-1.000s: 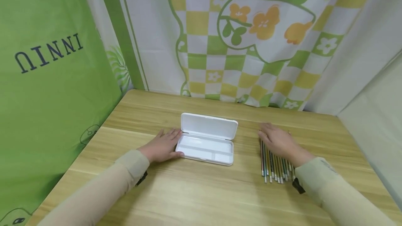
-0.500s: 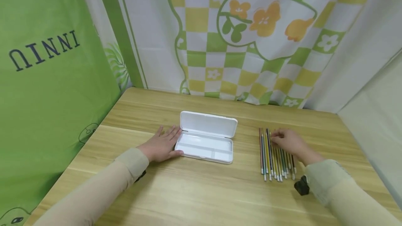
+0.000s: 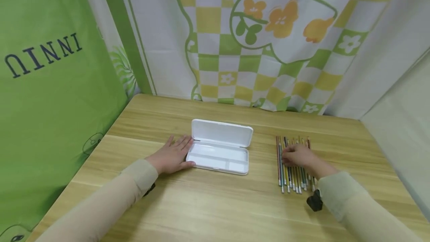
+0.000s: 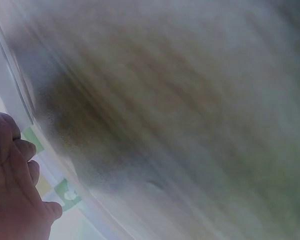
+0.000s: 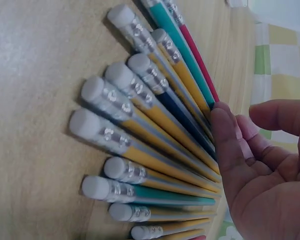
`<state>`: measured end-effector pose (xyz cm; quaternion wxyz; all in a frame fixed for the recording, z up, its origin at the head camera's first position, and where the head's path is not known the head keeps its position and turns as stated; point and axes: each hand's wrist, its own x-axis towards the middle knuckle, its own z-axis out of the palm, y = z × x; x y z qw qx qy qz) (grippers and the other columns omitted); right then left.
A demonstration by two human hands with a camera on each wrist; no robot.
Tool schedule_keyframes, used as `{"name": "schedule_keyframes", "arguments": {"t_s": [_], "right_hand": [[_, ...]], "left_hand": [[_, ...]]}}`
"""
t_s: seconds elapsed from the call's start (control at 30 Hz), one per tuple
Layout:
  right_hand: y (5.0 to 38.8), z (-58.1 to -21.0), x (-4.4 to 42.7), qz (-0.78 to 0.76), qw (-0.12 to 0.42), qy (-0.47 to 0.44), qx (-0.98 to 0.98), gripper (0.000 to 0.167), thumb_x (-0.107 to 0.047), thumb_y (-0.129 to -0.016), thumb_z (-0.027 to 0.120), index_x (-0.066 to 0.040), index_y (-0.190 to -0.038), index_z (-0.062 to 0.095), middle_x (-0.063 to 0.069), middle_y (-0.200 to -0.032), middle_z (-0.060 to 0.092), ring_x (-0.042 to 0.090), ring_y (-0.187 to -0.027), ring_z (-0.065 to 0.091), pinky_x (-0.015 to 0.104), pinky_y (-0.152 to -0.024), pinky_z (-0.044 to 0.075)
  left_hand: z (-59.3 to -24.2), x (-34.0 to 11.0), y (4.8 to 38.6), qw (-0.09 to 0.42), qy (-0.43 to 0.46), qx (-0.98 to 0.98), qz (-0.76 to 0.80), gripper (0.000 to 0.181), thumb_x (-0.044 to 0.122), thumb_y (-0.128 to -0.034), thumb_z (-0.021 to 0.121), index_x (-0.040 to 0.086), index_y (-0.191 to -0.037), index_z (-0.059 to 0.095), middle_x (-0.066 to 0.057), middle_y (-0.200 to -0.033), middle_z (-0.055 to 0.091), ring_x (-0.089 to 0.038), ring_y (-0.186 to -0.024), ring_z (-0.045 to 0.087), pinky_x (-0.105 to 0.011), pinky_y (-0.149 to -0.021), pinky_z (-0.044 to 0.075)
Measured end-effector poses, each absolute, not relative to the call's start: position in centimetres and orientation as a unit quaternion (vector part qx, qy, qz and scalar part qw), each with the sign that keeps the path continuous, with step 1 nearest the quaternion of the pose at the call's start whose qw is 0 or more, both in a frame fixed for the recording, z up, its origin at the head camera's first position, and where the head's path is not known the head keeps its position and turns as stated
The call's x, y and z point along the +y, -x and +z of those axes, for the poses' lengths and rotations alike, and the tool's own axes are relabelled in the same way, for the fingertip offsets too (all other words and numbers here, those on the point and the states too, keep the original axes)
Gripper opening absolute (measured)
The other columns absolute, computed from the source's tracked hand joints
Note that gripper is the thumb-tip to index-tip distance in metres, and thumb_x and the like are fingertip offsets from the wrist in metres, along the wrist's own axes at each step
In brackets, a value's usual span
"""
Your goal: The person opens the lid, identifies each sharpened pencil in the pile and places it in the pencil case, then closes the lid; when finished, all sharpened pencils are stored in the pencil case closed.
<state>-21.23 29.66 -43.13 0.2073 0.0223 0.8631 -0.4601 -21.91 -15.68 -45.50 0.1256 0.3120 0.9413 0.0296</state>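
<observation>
Green cloth (image 3: pixel 60 107) at the left of the frame bore upside-down letters (image 3: pixel 32 58), apparently INNIU. Left of centre, your left hand (image 3: pixel 171 156) lay spread and flat, touching the open white case (image 3: pixel 215 150), holding nothing. Right of centre on the tabletop (image 3: pixel 201 208), pencils (image 3: pixel 296 177) lay lengthwise up the frame, just beneath your right hand (image 3: pixel 299 155), the nearer one: fingers (image 5: pixel 226 137) loosely bent against them, thumb (image 5: pixel 277 115) apart, no pencil plainly gripped.

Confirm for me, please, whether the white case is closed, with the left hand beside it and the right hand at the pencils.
Not quite: the head view shows the white case open, lid raised; the left hand is beside it, the right hand at the pencils.
</observation>
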Motion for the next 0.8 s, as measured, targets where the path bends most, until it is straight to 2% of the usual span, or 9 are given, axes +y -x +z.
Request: {"name": "schedule_keyframes", "arguments": {"t_s": [0.33,0.53,0.8], "right_hand": [[21.44,-43.35,29.26,-0.456,0.206,-0.057,0.864,0.029,-0.002,-0.105,0.047,0.021,-0.123,0.050,0.021,-0.101,0.063,0.022,-0.090,0.066,0.039,-0.082,0.061],[21.44,-43.26,28.90,-0.442,0.188,-0.054,0.875,0.032,-0.003,-0.105,0.049,0.021,-0.125,0.052,0.022,-0.104,0.065,0.022,-0.092,0.067,0.038,-0.083,0.060],[21.35,-43.30,28.66,-0.450,0.193,-0.046,0.871,0.025,-0.002,-0.104,0.048,0.019,-0.114,0.055,0.015,-0.095,0.060,0.020,-0.085,0.062,0.035,-0.077,0.061]], "left_hand": [[-45.91,-15.83,22.06,0.125,-0.310,0.942,0.039,0.091,0.059,-0.1053,0.046,-0.005,-0.162,0.018,-0.022,-0.169,0.014,-0.038,-0.156,0.012,-0.066,-0.122,0.006],[-45.73,-15.82,22.01,0.130,-0.307,0.942,0.040,0.091,0.059,-0.1049,0.047,-0.005,-0.162,0.018,-0.022,-0.169,0.016,-0.038,-0.156,0.013,-0.067,-0.121,0.007],[-45.74,-15.74,21.98,0.132,-0.307,0.942,0.044,0.091,0.060,-0.1048,0.047,-0.005,-0.162,0.018,-0.022,-0.168,0.017,-0.039,-0.155,0.014,-0.067,-0.121,0.007]]}}
